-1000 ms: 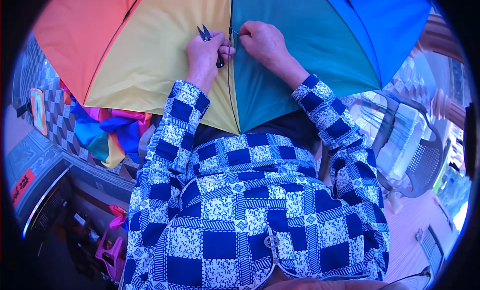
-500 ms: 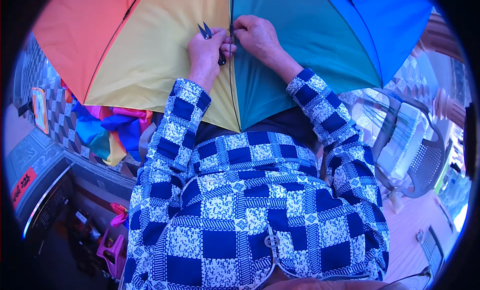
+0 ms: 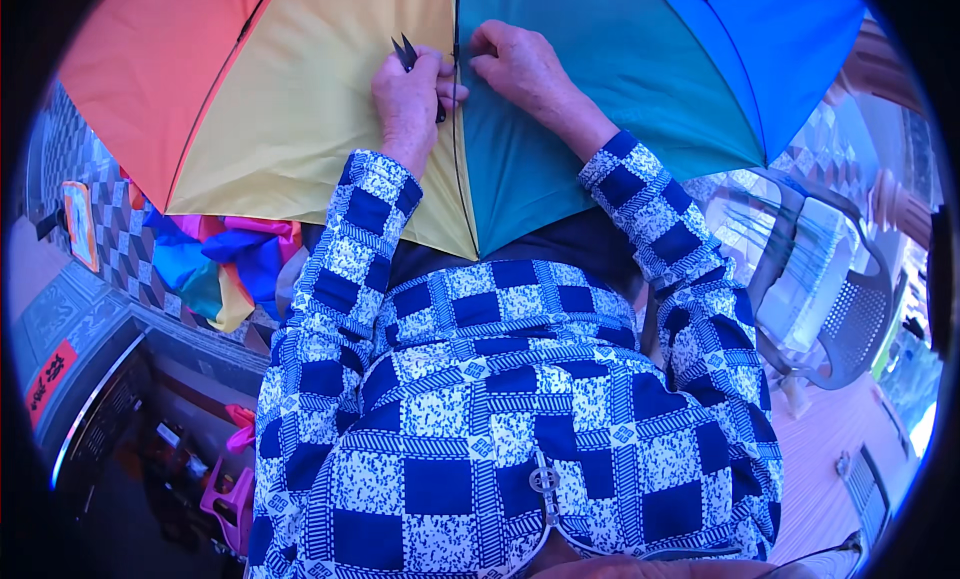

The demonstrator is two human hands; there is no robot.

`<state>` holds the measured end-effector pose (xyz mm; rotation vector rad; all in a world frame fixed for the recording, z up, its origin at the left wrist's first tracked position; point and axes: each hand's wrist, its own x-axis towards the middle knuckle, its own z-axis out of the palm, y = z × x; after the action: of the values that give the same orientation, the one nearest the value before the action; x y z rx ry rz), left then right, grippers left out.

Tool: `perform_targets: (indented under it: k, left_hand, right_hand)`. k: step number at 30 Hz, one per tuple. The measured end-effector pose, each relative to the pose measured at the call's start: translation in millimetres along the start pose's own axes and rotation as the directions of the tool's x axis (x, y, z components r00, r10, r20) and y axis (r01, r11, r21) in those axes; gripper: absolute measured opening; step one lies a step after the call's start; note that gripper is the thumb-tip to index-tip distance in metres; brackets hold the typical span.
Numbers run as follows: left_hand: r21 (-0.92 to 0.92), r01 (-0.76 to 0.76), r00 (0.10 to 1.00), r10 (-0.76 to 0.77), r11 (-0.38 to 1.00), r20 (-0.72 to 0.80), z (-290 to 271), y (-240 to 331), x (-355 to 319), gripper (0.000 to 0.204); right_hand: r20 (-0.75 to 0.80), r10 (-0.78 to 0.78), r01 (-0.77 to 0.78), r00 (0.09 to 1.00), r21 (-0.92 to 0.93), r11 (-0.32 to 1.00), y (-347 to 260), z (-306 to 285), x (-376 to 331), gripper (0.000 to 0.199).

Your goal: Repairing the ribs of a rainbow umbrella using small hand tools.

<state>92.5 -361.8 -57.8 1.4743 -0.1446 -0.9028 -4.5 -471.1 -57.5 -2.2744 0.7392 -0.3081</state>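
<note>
A rainbow-coloured umbrella canopy (image 3: 310, 119) lies spread across my lap, its inner side with the dark ribs facing me. My left hand (image 3: 405, 104) rests over the yellow panel, closed around black thread snips (image 3: 405, 54) whose pointed blades stick up past the thumb. Its fingertips touch or nearly touch the thin rib (image 3: 458, 169) at the yellow and green seam. Over the green panel, just right of that rib, my right hand (image 3: 525, 69) is closed in a pinch. Whatever lies between its fingertips is too small to make out.
A heap of multicoloured cloth (image 3: 225, 264) lies at the left on the tiled floor. To the right stands a grey plastic chair (image 3: 855, 319) with a pale cushion-like thing (image 3: 800, 279) on it. A pink plastic stool (image 3: 232, 504) is at the lower left.
My right hand has moved slightly right, off the rib. My left hand, still around the snips, and the canopy have shifted a little to the left.
</note>
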Motion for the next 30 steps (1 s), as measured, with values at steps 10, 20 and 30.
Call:
perform_targets:
  k: [10,20,30]
  left_hand:
    - [-0.224,-0.016,0.987,-0.021,0.974,-0.161,1.0,-0.5,-4.7,0.017]
    - [-0.295,-0.081,0.987,0.035,0.952,-0.156,-0.2,0.8,-9.1,0.013]
    - [-0.267,-0.107,0.987,0.070,0.958,-0.143,5.2,3.2,-13.7,0.012]
  right_hand:
    - [0.202,0.209,-0.260,0.957,0.281,0.924,-0.8,-15.4,1.3,0.020]
    - [0.050,0.100,-0.102,0.994,0.040,0.994,-5.6,-13.8,-12.5,0.015]
    - [0.149,0.168,-0.205,0.975,0.293,0.934,-17.4,-14.1,-6.7,0.025]
